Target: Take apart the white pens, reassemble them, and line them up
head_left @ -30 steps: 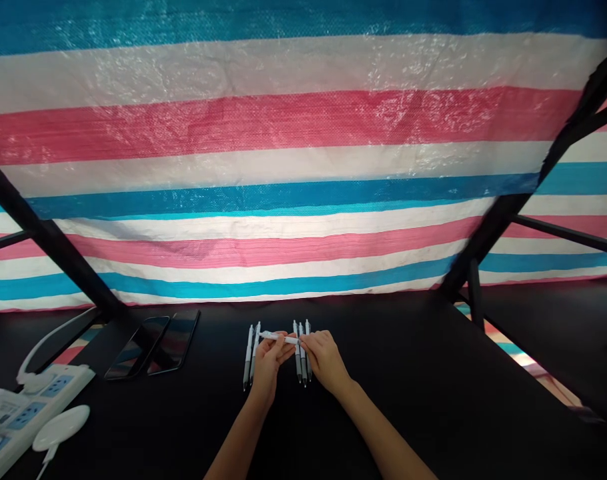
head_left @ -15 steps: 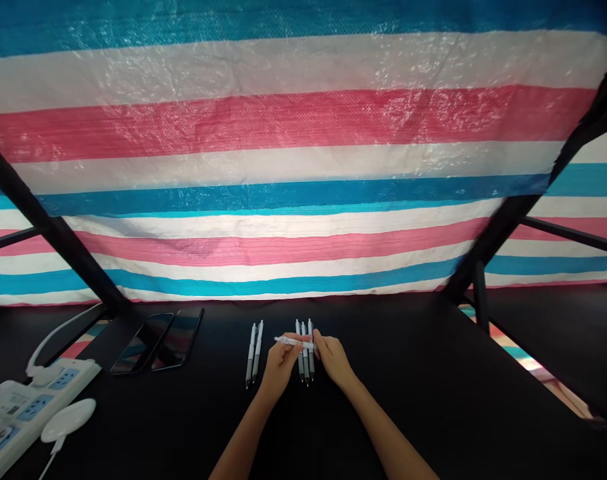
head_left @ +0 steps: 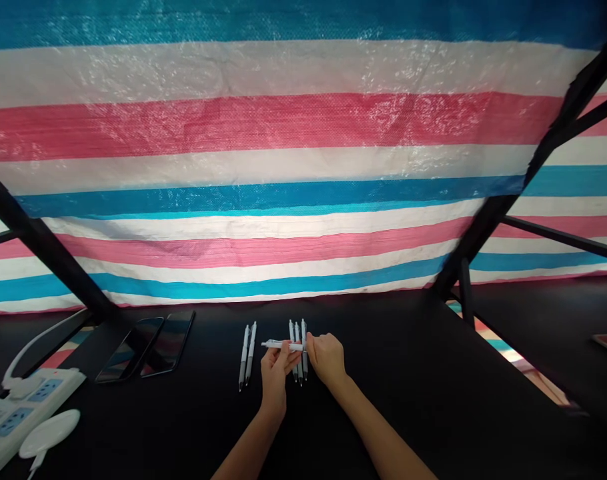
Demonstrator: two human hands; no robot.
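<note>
Held crosswise in front of me is a white pen [head_left: 283,345], level above the black table [head_left: 408,373]. My left hand [head_left: 276,373] pinches its barrel between thumb and fingers, while my right hand [head_left: 326,360] grips its right end. Two grey-and-white retractable pens [head_left: 247,355] lie side by side to the left of my left hand. A group of 3 similar pens [head_left: 298,350] lies between my hands, their lower parts partly hidden by my fingers and the held pen.
Two smartphones [head_left: 144,345] lie face up on the table to the left. A white power strip [head_left: 18,413] and a round white wireless charger [head_left: 49,433] sit at the left front. Black beams [head_left: 46,250] and a striped tarpaulin [head_left: 283,200] stand beyond the table.
The white pen stays held in both hands. It and my hands have shifted slightly left since the previous frame, and the whole view has tilted a little.
</note>
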